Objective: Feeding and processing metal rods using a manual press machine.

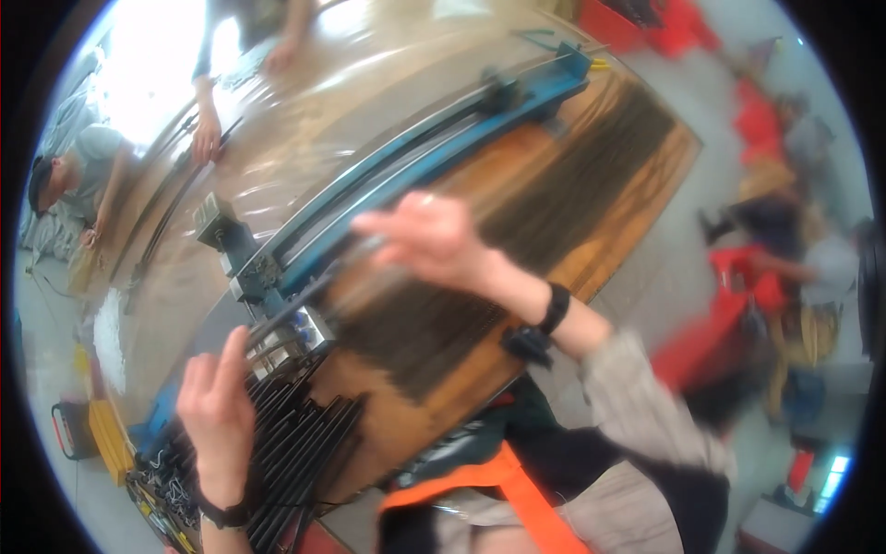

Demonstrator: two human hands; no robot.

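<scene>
A dark, slim rod slants up and to the right between my two hands, smeared a little by motion. My left hand grips its lower end, index finger raised along it. At the upper end, my right hand is closed about the rod with thumb and fingers; it is blurred. Just beyond the rod lies a long blue metal frame with rails, and a metal clamp block sits at its near end. Below, beside my left hand, rests a bundle of black rods.
Across the film-covered table, a co-worker's hand touches long dark rods. Another person is at the left edge. A broad dark stack lies on the wooden board. Red items and blurred people are at right.
</scene>
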